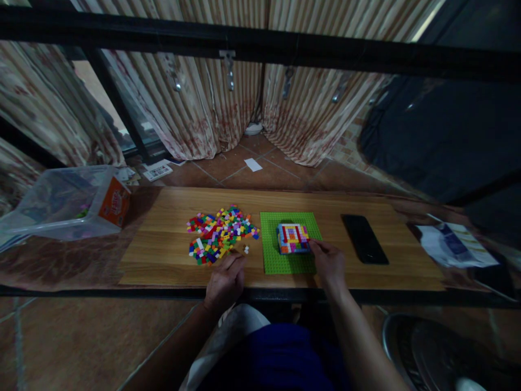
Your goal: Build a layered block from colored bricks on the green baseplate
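A pile of small colourful bricks (220, 232) lies on the wooden board (171, 255). Right of it sits a green baseplate (285, 262) carrying a square multicoloured brick block (292, 238). My left hand (224, 283) rests on the board's near edge just below the pile, fingers curled, close to a few loose pieces (246, 249). My right hand (329, 263) lies on the baseplate's right corner, its fingertips touching the block's lower right side.
A black phone (364, 238) lies flat on the board to the right. A clear plastic tub (61, 202) with an orange label stands at the left. Papers (456, 245) lie at the far right. Curtains hang behind, above a tiled floor.
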A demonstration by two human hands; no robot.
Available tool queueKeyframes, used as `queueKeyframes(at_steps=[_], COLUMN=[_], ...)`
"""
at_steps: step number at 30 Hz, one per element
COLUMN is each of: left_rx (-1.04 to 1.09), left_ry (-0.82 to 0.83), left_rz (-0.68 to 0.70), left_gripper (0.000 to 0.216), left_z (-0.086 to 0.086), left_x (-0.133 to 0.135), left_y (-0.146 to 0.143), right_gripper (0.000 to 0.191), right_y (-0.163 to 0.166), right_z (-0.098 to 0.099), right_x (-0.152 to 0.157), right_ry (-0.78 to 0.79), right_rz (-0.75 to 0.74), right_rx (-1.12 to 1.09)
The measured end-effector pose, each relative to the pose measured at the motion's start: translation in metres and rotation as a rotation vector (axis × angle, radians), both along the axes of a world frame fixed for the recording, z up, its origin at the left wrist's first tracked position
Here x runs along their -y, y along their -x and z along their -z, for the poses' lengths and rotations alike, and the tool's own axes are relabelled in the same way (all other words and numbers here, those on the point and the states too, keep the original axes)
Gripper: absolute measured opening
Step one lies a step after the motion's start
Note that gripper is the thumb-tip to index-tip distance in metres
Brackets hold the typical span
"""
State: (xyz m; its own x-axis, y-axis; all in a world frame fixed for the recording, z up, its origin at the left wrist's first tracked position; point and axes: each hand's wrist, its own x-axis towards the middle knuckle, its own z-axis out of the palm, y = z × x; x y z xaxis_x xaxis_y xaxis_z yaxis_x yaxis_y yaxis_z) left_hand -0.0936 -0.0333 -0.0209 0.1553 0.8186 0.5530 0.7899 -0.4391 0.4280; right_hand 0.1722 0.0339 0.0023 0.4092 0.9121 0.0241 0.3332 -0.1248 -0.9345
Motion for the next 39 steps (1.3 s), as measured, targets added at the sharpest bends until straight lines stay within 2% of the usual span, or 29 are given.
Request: queueKeyframes(at_steps=[10, 20, 24, 26, 29, 30, 34, 39], left_rx=[0.024, 0.026, 0.036, 0.044, 0.055, 0.058, 0.087, 0.16], left_ry=[0.027, 0.021, 0.02, 0.035, 0.069, 0.077, 0.067, 0.003], left_rz=[-0.003, -0.001, -0.001, 0.011, 0.027, 0.028, 0.038, 0.1], left_gripper=[0.027, 0.028, 0.028, 0.028, 0.029, 0.029, 0.027, 0.025], left_z=[0.002, -0.003, -0.006, -0.006, -0.005, -0.005, -0.003, -0.006], left_x=[0.001, 0.003, 0.004, 0.004, 0.004, 0.004, 0.007, 0.011], left_y=[0.0, -0.002, -0.002, -0.002, -0.002, -0.002, -0.002, 0.0], right_gripper=[0.036, 0.039, 0.04, 0.04, 0.037, 0.036, 0.026, 0.021], right_y=[0.0, -0.001, -0.004, -0.002, 0.014, 0.023, 0.069, 0.11], right_z=[-0.011, -0.001, -0.002, -0.008, -0.023, -0.028, -0.039, -0.026], right_x=[-0.007, -0.008, -0.006, -0.001, 0.012, 0.017, 0.032, 0.036], right_ry=[0.096, 0.134, 0.165, 0.107, -0.096, -0.159, -0.241, -0.213], right_rz=[0.071, 0.082, 0.044, 0.047, 0.083, 0.052, -0.346, -0.588], right_rx=[-0.126, -0.148, -0.144, -0.039, 0.196, 0.24, 0.286, 0.335])
